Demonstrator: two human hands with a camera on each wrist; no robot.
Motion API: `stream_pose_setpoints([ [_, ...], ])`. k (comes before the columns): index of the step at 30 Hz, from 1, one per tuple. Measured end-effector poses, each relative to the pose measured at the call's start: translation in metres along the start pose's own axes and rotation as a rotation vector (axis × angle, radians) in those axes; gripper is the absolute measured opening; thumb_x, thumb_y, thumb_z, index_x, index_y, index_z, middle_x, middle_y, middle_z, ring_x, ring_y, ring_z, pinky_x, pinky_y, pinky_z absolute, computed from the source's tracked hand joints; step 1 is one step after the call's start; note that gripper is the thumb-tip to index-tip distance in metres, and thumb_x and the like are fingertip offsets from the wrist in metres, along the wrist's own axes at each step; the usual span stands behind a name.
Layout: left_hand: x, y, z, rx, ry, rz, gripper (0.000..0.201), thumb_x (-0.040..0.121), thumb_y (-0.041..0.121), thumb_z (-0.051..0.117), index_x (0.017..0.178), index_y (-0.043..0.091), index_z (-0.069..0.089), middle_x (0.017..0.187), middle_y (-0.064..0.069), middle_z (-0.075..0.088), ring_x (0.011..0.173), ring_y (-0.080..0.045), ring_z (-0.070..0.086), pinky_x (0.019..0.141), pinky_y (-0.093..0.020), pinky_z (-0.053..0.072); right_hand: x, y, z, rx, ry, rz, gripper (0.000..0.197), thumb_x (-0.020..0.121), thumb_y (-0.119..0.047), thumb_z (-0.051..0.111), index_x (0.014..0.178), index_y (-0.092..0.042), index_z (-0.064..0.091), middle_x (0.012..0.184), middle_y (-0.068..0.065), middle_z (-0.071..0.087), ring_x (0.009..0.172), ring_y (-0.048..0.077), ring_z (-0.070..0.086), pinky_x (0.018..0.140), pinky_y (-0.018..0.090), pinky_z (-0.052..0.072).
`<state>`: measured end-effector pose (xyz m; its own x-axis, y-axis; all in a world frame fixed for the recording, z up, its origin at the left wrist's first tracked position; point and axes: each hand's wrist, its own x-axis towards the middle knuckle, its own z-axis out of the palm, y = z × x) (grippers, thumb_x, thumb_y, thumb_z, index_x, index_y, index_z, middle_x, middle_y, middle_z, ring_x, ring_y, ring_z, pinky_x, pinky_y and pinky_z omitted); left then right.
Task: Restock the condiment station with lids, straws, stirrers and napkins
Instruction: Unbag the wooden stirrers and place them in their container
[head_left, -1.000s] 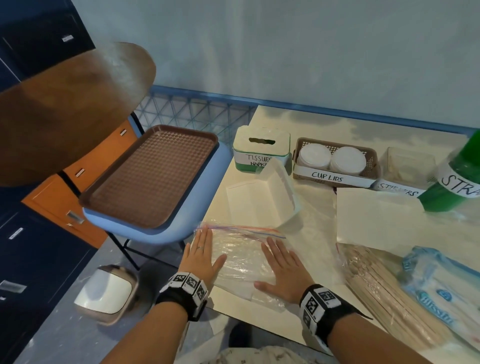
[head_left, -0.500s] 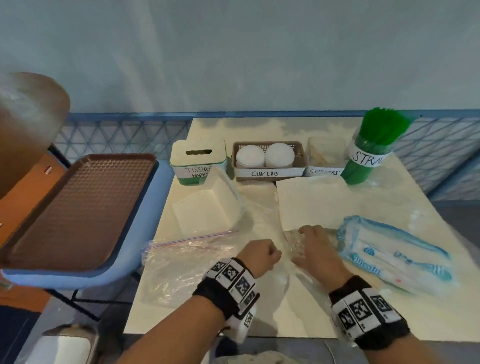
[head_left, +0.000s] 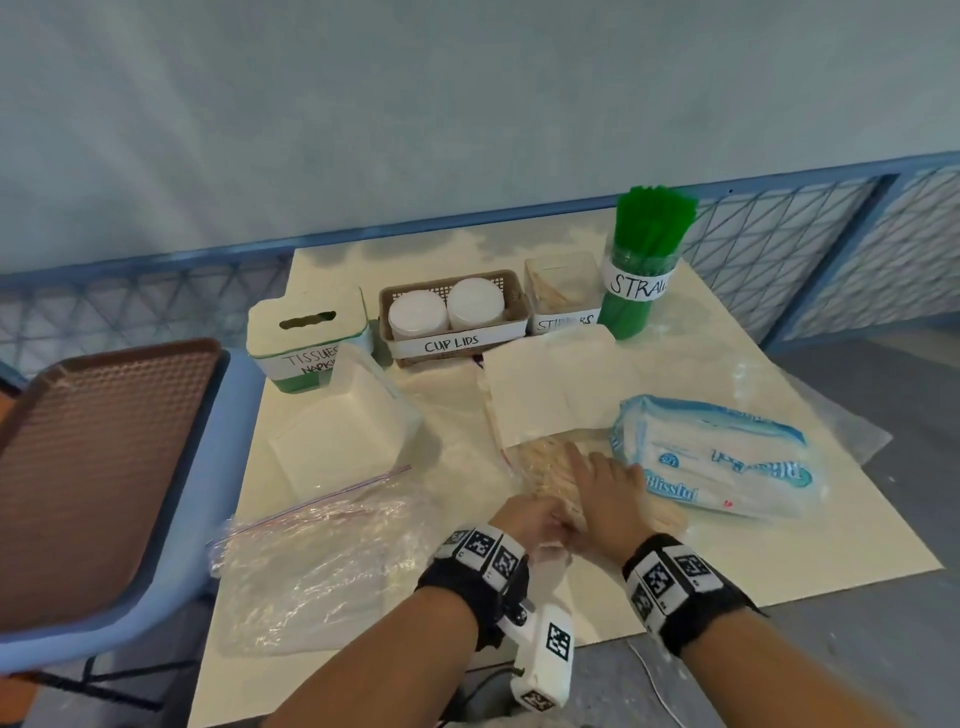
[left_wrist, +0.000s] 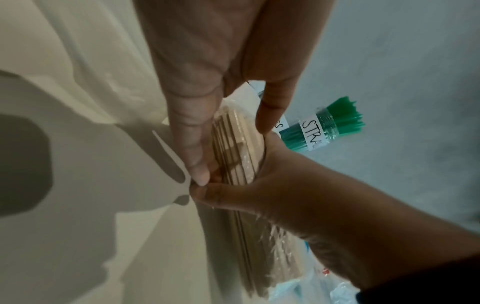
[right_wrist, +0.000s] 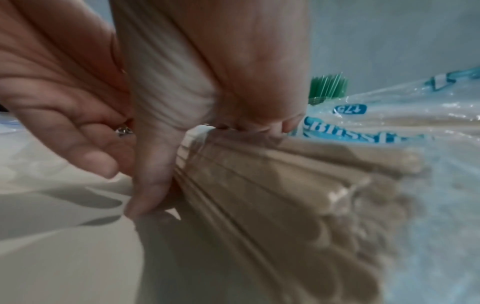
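A clear plastic pack of wooden stirrers lies on the cream table, between white paper and a napkin pack. My left hand pinches the pack's near end, thumb on one side of the stirrers and a finger on the other. My right hand lies over the pack, with its thumb curled under and its fingertips on the stirrers. The labelled stirrers bin stands at the back with a few sticks inside.
The back row holds a tissue box, a cup lids basket and a green straw jar. A blue napkin pack lies to the right, an empty zip bag to the left. A brown tray rests on a chair.
Both hands left the flat zip bag and moved right to the stirrer pack. They now close round its near end, and my view has swung right.
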<state>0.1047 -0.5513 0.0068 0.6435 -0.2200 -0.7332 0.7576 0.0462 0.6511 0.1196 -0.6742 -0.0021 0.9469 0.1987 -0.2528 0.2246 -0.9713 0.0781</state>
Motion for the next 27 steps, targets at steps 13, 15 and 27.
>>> stream_pose_setpoints([
  [13, -0.015, 0.017, 0.001, -0.213, 0.036, 0.071, 0.016, 0.091, 0.007, 0.044, 0.079, 0.015, 0.052, 0.079, -0.001, 0.054, 0.077, -0.015, 0.051, 0.069, -0.027, 0.042, 0.014, 0.006, -0.022, 0.257, -0.019, 0.124, 0.079, 0.076, -0.052, 0.061, 0.139, -0.017, 0.026, 0.112, 0.000, 0.063, 0.102, 0.020, 0.060, 0.094, 0.037, 0.036],
  [15, -0.016, 0.019, -0.001, -0.192, 0.040, 0.088, 0.012, 0.092, 0.007, 0.045, 0.084, 0.015, 0.051, 0.090, -0.002, 0.052, 0.093, -0.019, 0.048, 0.073, -0.029, 0.042, 0.013, 0.009, -0.029, 0.380, -0.053, 0.134, 0.073, 0.073, -0.044, 0.066, 0.134, -0.018, 0.034, 0.113, 0.002, 0.062, 0.104, 0.021, 0.059, 0.093, 0.035, 0.041],
  [27, -0.033, 0.043, -0.029, 0.251, 0.237, 0.472, 0.027, 0.093, 0.028, 0.052, 0.111, 0.013, 0.039, 0.095, -0.004, 0.054, 0.079, -0.015, 0.055, 0.072, -0.028, 0.052, 0.033, 0.002, -0.048, 1.458, -0.111, 0.097, 0.092, 0.050, -0.048, 0.087, 0.126, -0.017, 0.045, 0.112, 0.004, 0.064, 0.100, 0.021, 0.065, 0.086, 0.039, 0.055],
])
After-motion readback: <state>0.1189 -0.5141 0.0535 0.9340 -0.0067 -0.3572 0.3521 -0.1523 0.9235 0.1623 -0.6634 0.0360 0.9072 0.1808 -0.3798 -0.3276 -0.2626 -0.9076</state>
